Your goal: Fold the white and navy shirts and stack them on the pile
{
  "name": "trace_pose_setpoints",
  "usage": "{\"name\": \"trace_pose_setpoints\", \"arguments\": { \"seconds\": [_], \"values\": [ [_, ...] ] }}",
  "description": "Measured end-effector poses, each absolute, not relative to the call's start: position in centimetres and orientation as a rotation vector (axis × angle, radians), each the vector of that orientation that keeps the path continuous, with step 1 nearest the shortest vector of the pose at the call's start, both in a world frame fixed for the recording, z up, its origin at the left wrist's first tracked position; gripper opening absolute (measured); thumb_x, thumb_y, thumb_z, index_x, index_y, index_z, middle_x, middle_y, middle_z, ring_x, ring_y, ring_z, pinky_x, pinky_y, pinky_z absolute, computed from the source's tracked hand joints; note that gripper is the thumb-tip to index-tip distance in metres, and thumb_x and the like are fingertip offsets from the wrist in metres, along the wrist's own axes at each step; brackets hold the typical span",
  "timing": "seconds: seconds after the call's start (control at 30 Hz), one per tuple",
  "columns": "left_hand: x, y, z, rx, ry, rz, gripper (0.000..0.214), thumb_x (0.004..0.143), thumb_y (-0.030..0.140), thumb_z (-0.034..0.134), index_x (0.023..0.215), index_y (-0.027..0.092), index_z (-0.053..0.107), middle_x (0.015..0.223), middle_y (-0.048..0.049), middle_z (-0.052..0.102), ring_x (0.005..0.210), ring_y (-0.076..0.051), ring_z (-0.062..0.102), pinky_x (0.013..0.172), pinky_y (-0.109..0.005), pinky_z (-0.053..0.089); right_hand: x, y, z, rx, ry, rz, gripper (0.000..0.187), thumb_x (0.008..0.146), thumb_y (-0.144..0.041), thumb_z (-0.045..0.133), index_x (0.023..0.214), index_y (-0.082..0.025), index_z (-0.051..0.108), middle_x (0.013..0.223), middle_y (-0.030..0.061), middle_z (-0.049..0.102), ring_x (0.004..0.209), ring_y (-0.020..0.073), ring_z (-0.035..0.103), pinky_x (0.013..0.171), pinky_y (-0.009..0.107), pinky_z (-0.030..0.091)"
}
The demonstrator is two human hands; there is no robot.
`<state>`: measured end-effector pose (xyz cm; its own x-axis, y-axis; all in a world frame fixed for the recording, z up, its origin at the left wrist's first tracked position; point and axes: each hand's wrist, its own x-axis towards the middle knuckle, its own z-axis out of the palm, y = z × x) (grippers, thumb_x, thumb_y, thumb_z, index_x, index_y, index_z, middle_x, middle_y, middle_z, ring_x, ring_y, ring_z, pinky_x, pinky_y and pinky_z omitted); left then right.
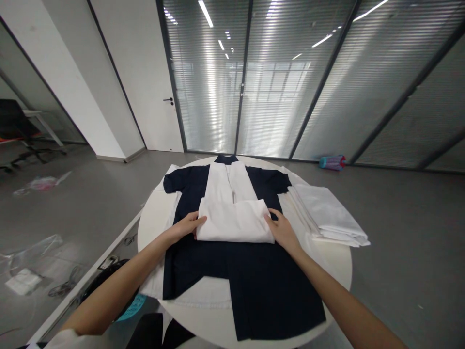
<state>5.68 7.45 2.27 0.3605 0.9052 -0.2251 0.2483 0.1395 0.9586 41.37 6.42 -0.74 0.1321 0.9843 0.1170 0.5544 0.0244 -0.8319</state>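
Note:
A partly folded white garment (234, 213) lies on top of a spread dark navy short-sleeved garment (250, 276) on a round white table (337, 264). My left hand (187, 226) rests at the left edge of the white fold, fingers stretched flat against it. My right hand (281, 229) lies at the fold's right edge, fingers extended onto the cloth. The lower half of the white garment is doubled up over itself. Its upper part runs toward the navy collar (225, 159) at the far side.
A stack of folded white cloths (329, 215) sits on the table's right side. Beyond is a grey floor with plastic bags (32, 252) at left, a dark bag (109, 276) by the table, a glass wall with blinds, and a colourful object (332, 162) by the wall.

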Motion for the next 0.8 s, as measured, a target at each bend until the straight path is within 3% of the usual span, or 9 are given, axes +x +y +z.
{"name": "trace_pose_setpoints", "arguments": {
  "seconds": [0.17, 0.27, 0.43, 0.53, 0.67, 0.8],
  "values": [
    [5.7, 7.7, 2.6, 1.403, 1.091, 0.614, 0.068, 0.08, 0.054, 0.073, 0.131, 0.015, 0.05, 0.074, 0.0034, 0.054, 0.05, -0.007, 0.046, 0.042, -0.019, 0.039, 41.6, 6.7, -0.1, -1.719, -1.559, 0.666, 0.058, 0.085, -0.025, 0.051, 0.142, -0.013, 0.046, 0.098, 0.0107, 0.073, 0.076, 0.0238, 0.072, 0.076, 0.037, 0.055],
    [5.7, 7.7, 2.8, 1.369, 1.084, 0.605, 0.08, 0.079, 0.049, 0.075, 0.142, 0.016, 0.04, 0.077, 0.002, 0.057, 0.051, -0.008, 0.048, 0.041, -0.019, 0.04, 41.6, 6.7, 0.1, -1.749, -1.608, 0.665, 0.063, 0.083, -0.022, 0.052, 0.145, -0.014, 0.043, 0.093, 0.0078, 0.073, 0.071, 0.0228, 0.07, 0.076, 0.036, 0.054],
    [5.5, 7.4, 2.4, 1.354, 1.129, 0.668, 0.104, 0.082, 0.05, 0.073, 0.158, 0.022, 0.006, 0.075, 0.0028, 0.057, 0.05, -0.009, 0.051, 0.043, -0.021, 0.044, 41.5, 6.1, 0.2, -1.721, -1.59, 0.692, 0.057, 0.088, -0.031, 0.049, 0.143, -0.015, 0.042, 0.075, 0.0027, 0.07, 0.072, 0.024, 0.07, 0.074, 0.035, 0.051],
    [5.4, 7.2, 1.9, 1.403, 1.125, 0.704, 0.114, 0.084, 0.049, 0.073, 0.158, 0.024, -0.01, 0.07, 0.006, 0.055, 0.045, -0.007, 0.046, 0.039, -0.017, 0.038, 41.6, 5.9, 0.2, -1.723, -1.625, 0.675, 0.061, 0.087, -0.031, 0.05, 0.145, -0.015, 0.04, 0.069, 0.0003, 0.067, 0.067, 0.0229, 0.068, 0.072, 0.034, 0.05],
    [5.5, 7.2, 1.5, 1.482, 1.186, 0.71, 0.113, 0.085, 0.047, 0.072, 0.159, 0.02, -0.009, 0.056, 0.012, 0.044, 0.037, -0.003, 0.033, 0.033, -0.013, 0.025, 41.3, 5.9, 0.6, -1.796, -1.685, 0.606, 0.064, 0.085, -0.025, 0.054, 0.147, -0.016, 0.038, 0.067, -0.0017, 0.063, 0.066, 0.0212, 0.065, 0.073, 0.031, 0.047],
    [5.4, 7.4, 1.5, 1.501, 1.204, 0.688, 0.114, 0.083, 0.048, 0.074, 0.159, 0.019, -0.006, 0.051, 0.0134, 0.041, 0.036, -0.003, 0.033, 0.032, -0.011, 0.023, 41.0, 5.8, 1.1, -1.849, -1.696, 0.597, 0.062, 0.087, -0.024, 0.054, 0.146, -0.016, 0.038, 0.066, -0.0018, 0.061, 0.07, 0.0218, 0.065, 0.074, 0.03, 0.045]
  ]
}}
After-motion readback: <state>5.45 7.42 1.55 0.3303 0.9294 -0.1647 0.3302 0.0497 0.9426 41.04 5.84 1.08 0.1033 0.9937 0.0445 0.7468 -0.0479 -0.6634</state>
